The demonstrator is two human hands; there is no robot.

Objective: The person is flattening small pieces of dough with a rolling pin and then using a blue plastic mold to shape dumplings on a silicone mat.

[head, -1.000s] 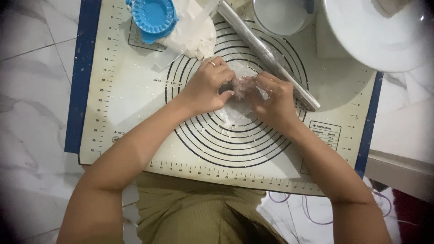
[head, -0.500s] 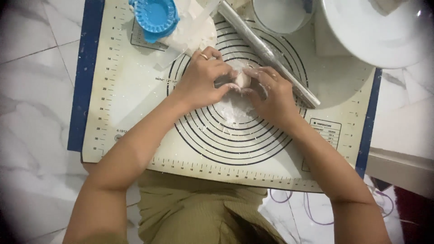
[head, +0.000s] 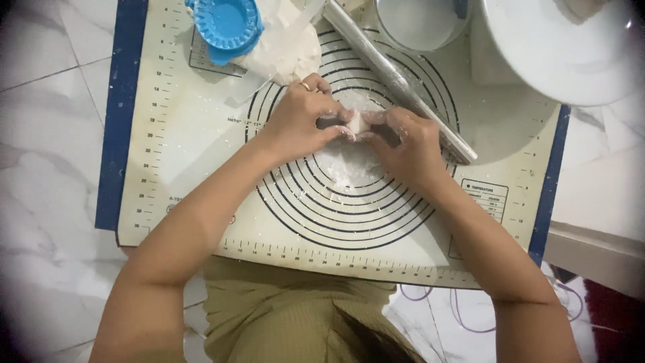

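View from above of two bare hands working a small lump of pale dough [head: 358, 125] at the centre of the frame. The left hand [head: 300, 119], with a ring on one finger, is curled, its fingertips pinching the left side of the lump; the right hand [head: 408, 142] is likewise curled, its fingertips closed on the right side, so that the dough is held between both hands just above the mat. Both forearms enter from the lower edge of the frame and converge toward the centre, wrists slightly bent inward. The dough is soft, matt and whitish, and largely hidden by the fingers. Beneath it lies a cream-coloured flexible baking mat [head: 201, 148] with blue side borders, printed with concentric black circles and ruler markings along its edges; loose white flour [head: 349, 171] is scattered over the inner circles. The mat rests on a white marbled surface [head: 47, 134] with grey veining. A slender, smooth metallic rolling pin [head: 403, 84] lies diagonally from the upper centre toward the right, just beside the right hand. At the upper left a round blue plastic dumpling press [head: 227, 25] with a ribbed rim sits on a crumpled clear plastic sheet [head: 285, 50]. A round metal bowl [head: 420, 23] stands at the upper centre, and a large white plate [head: 557, 60] occupies the upper right corner. Olive-coloured clothing [head: 282, 316] shows at the lower centre.
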